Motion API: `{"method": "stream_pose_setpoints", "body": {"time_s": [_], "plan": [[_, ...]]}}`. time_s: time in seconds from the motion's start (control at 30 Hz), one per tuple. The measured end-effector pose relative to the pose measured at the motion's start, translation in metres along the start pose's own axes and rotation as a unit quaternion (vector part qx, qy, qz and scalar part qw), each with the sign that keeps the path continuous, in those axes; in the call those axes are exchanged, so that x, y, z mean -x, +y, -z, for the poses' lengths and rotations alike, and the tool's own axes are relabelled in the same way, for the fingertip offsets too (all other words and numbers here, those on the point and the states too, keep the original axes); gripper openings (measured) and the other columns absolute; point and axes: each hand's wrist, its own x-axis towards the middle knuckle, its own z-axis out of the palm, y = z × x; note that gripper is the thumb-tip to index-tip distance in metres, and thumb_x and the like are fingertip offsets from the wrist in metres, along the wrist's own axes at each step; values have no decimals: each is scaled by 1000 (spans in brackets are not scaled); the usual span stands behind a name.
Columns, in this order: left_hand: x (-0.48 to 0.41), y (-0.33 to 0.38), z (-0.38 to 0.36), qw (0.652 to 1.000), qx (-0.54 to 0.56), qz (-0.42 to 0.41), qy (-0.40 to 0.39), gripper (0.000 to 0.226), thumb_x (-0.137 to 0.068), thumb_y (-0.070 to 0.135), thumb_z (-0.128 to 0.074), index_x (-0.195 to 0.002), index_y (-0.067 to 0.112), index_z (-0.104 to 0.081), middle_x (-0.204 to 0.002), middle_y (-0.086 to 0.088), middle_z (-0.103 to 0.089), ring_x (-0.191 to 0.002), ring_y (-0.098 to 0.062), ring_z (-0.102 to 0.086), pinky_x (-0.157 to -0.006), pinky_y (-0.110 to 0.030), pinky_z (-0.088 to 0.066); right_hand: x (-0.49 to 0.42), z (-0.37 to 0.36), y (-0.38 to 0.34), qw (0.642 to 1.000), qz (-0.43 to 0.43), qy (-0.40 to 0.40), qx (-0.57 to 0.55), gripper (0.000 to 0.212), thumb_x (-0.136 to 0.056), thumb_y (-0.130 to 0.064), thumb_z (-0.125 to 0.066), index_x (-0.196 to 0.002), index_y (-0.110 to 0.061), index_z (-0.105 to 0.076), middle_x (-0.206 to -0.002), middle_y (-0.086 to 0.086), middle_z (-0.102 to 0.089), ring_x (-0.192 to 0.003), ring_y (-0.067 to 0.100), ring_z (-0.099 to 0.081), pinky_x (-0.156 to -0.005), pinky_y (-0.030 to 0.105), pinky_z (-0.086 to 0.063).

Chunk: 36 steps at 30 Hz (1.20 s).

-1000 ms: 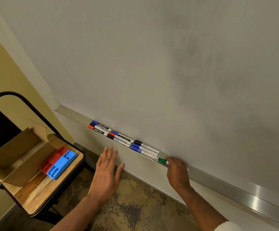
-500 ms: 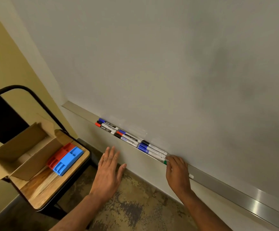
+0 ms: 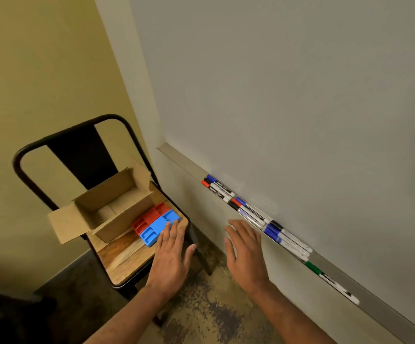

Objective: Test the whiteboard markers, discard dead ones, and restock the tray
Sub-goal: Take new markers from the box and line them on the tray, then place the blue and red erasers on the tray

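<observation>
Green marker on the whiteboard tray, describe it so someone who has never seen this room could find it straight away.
Start at the big whiteboard and follow the metal tray along its bottom edge. Past the other markers, capped red, blue and black, the green marker lies last on the right. It alone has a green cap, with no marker lying alongside it.

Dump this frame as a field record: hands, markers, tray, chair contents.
left hand: open, fingers straight, over the chair seat; fingertips by the blue plastic block, contact unclear
right hand: open, empty, below the marker tray
markers: red, blue and black caps, bunched in the tray
green marker: alone in the tray, right of the bunch
cardboard box: flaps open, on the seat
red plastic block: between box and blue block
whiteboard: no ink strokes visible
</observation>
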Motion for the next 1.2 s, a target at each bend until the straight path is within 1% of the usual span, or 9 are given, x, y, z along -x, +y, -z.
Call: {"method": "stream_pose_setpoints", "body": {"time_s": [0.1, 0.2, 0.3, 0.37, 0.53, 0.73, 0.9, 1.07, 1.2], "plan": [[-3, -32, 3, 999, 1, 44, -2, 73, -100, 64, -14, -161, 25, -1, -168, 4, 13, -152, -12, 25, -122, -33, 12, -16, -24, -22, 998, 41, -38, 13, 35, -100, -27, -43, -126, -16, -64, -136, 1, -59, -131, 17, -49, -103, 35, -42], [-13, -63, 2, 996, -14, 87, -10, 74, -100, 63, -15, -161, 22, 0, -166, 2, 16, -152, -16, 24, -124, -36, 11, -29, -48, -37, 994, 53, -83, 37, 38, -99, -29, -40, -129, -18, -62, -140, 0, -56, -134, 17, -46, -105, 39, -42], [-23, -88, -1, 992, -20, 122, -11, 69, -104, 56, -19, -161, 21, -4, -167, -1, 15, -153, -17, 21, -125, -37, 8, -41, -73, -49, 990, 60, -119, 50, 36, -99, -27, -47, -132, -20, -57, -143, -1, -53, -137, 17, -43, -109, 39, -41], [-29, -100, -5, 992, -18, 125, -12, 63, -106, 50, -26, -161, 21, -11, -169, -2, 11, -153, -19, 19, -124, -37, 8, -48, -88, -55, 987, 66, -137, 54, 36, -99, -26, -51, -134, -20, -54, -144, -1, -52, -137, 17, -42, -110, 39, -40], [-43, -120, -19, 994, -4, 105, -5, 47, -106, 37, -45, -151, 24, -40, -170, -4, 1, -153, -18, 14, -121, -36, 8, -67, -123, -67, 980, 56, -176, 70, 40, -97, -25, -55, -137, -19, -52, -146, 1, -50, -139, 18, -39, -112, 40, -39], [-53, -140, -39, 998, -33, 61, 6, 35, -98, 24, -63, -133, 21, -63, -166, -9, -16, -155, -26, -6, -123, -42, -9, -80, -158, -74, 967, 41, -237, 83, 41, -100, -26, -51, -140, -19, -50, -152, 4, -44, -144, 20, -33, -117, 41, -32], [-57, -150, -51, 997, -57, 52, 2, 38, -90, 16, -74, -127, 21, -67, -164, -11, -26, -155, -28, -14, -124, -46, -22, -88, -177, -74, 954, 31, -278, 105, 52, -100, -25, -54, -149, -21, -37, -161, 4, -29, -150, 22, -20, -121, 41, -23], [-57, -154, -54, 998, -55, 27, 11, 37, -87, 9, -76, -122, 20, -70, -162, -11, -32, -155, -26, -15, -123, -45, -18, -93, -192, -71, 951, 34, -287, 113, 61, -95, -25, -62, -150, -22, -35, -160, 5, -30, -150, 23, -21, -122, 43, -22], [-48, -159, -53, 998, -55, 15, 22, 39, -81, 8, -81, -118, 19, -72, -157, -11, -40, -152, -28, -25, -120, -45, -21, -90, -198, -67, 943, 51, -307, 119, 70, -90, -22, -68, -151, -21, -33, -160, 6, -30, -150, 25, -21, -121, 46, -22]]}}
